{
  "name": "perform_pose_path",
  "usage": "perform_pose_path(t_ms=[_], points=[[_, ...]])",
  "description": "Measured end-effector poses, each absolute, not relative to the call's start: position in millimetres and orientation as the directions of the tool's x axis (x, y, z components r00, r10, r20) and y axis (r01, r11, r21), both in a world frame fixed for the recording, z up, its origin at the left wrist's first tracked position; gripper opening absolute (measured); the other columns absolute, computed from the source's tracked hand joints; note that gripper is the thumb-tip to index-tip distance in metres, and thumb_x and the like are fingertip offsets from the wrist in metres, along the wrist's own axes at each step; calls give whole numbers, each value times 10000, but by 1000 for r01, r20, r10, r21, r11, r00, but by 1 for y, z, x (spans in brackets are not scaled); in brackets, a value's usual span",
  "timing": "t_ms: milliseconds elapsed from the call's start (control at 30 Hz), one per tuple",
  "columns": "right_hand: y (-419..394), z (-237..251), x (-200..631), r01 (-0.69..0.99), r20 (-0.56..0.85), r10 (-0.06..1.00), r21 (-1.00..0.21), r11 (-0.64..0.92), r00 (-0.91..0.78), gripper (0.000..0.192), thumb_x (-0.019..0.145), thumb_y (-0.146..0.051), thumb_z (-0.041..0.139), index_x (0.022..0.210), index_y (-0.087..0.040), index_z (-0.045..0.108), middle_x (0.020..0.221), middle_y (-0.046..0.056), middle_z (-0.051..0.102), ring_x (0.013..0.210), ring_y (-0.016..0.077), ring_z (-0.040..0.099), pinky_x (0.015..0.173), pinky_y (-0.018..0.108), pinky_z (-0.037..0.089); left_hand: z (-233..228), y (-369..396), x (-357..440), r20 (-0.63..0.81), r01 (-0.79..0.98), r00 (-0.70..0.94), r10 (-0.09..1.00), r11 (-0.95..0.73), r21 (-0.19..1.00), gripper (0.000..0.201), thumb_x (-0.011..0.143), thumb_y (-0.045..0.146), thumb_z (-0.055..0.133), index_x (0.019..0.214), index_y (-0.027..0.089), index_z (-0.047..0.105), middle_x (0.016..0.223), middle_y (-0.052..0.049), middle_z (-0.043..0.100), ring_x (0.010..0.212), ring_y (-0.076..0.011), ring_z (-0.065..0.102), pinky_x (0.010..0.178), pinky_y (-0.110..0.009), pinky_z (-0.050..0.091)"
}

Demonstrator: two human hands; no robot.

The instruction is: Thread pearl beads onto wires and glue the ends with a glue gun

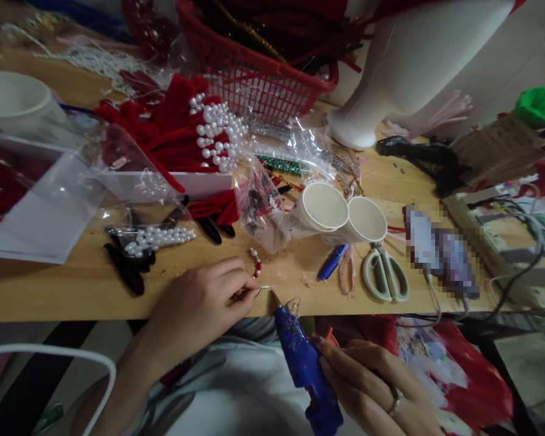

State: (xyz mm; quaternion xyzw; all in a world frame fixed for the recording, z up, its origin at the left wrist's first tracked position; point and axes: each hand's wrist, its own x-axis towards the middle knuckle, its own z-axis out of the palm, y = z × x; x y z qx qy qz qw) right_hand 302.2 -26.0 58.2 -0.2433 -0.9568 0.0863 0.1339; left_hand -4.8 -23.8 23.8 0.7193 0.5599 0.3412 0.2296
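My left hand (200, 303) pinches a thin wire (257, 289) strung with a few white and red beads (255, 261), held just above the front edge of the wooden table (72, 284). My right hand (372, 384) grips a blue hot glue gun (306, 363) below the table edge. Its nozzle points up and left, almost touching the wire's end by my left fingertips. A ring sits on one right-hand finger.
Two paper cups (340, 218) lie on their sides mid-table. White-handled scissors (385, 275) and a blue pen (332, 261) lie near them. Black hair clips with pearls (145, 242), red velvet pieces with pearls (195, 130), a red basket (258, 72), a white mannequin base (381, 79) and cables at the right crowd the table.
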Motion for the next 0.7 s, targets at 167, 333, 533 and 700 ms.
perform_pose_path(t_ms=[167,333,533,700], points=[[-24,58,291,447,235,503,-253,858,-832,179,1030,-183,671,1140,-268,783,1106,36,849,835,196,780,733,279,702,23,-23,-4,237,652,151,960,-276,707,153,880,27,681,824,165,715,812,-11,725,715,-168,713,627,-258,540],[-12,65,279,422,311,523,-338,841,-794,179,1027,-94,619,1101,-202,741,1059,83,846,768,191,758,668,302,669,22,-22,-4,232,656,135,963,-263,708,162,879,36,675,827,185,711,813,2,727,703,-153,709,616,-239,531],[1,69,277,447,341,631,-481,754,-697,138,951,-41,678,1000,-170,681,875,86,804,660,172,700,546,271,591,22,-23,-4,225,664,127,966,-251,704,168,875,34,685,807,187,706,798,5,722,682,-149,709,607,-234,526],[-1,66,283,478,366,667,-486,732,-649,90,955,-121,722,1018,-175,689,885,94,809,715,199,731,587,282,609,23,-23,-4,211,654,124,969,-240,717,172,879,31,678,805,182,710,797,4,724,678,-151,712,608,-233,528]])
